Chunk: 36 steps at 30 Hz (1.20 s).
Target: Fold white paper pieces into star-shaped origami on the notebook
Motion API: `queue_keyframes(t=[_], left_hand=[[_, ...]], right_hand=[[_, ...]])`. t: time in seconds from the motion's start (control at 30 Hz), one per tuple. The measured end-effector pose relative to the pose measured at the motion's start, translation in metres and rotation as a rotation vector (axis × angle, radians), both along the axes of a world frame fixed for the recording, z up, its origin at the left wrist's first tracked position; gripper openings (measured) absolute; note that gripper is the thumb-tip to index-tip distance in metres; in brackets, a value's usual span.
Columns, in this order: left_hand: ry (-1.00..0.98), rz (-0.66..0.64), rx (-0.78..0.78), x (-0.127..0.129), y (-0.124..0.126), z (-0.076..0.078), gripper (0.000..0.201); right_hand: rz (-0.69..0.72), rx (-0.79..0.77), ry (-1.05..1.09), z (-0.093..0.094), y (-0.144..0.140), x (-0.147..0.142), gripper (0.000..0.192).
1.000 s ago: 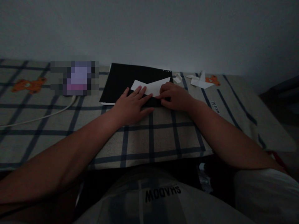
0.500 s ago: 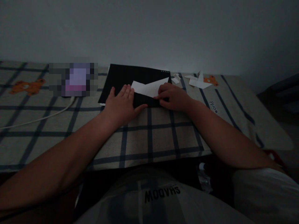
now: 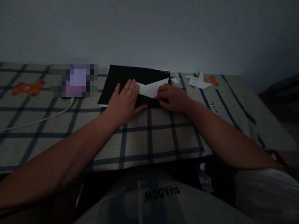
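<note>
Since sliding forward, left hand (image 3: 125, 104) covers paper (image 3: 151, 88).

Bare forearms, plaid "SHADOW" shirt (image 3: 149, 199)

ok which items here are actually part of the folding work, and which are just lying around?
In use:
- white paper, under both hands
- black board beneath it
- left hand, flat on it
- right hand, pinching the paper's edge

Lying about:
- folded paper shapes, far right
- white cable
- checked cloth
</note>
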<state>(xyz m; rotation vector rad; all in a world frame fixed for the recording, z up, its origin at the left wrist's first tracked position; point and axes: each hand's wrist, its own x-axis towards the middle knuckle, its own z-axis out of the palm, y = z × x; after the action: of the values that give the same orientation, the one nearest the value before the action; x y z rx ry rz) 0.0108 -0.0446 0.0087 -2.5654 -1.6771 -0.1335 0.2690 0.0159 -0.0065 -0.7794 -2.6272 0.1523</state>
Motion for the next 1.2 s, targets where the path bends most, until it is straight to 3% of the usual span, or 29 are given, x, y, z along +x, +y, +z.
queue_keyframes(t=[0.1,0.2,0.33,0.57,1.07,1.2], left_hand=[[0.032,-0.209,-0.078,0.001,0.003,-0.002,0.08],[0.033,-0.261,-0.145,0.002,0.005,-0.003,0.076],[0.045,-0.206,-0.138,0.004,0.0,0.0,0.078],[0.044,0.044,-0.129,0.006,-0.006,0.006,0.085],[-0.024,0.172,-0.047,0.001,-0.006,0.001,0.095],[-0.027,0.192,-0.043,-0.002,-0.003,-0.001,0.1]], right_hand=[[-0.003,0.033,-0.011,-0.002,0.0,-0.001,0.032],[0.003,0.068,-0.026,-0.004,0.0,-0.002,0.037],[0.001,0.076,-0.037,-0.005,0.0,-0.003,0.038],[-0.021,0.015,-0.021,0.004,-0.003,-0.002,0.034],[-0.047,0.026,-0.034,0.004,-0.003,0.001,0.027],[-0.025,0.052,-0.029,-0.001,-0.003,-0.002,0.036]])
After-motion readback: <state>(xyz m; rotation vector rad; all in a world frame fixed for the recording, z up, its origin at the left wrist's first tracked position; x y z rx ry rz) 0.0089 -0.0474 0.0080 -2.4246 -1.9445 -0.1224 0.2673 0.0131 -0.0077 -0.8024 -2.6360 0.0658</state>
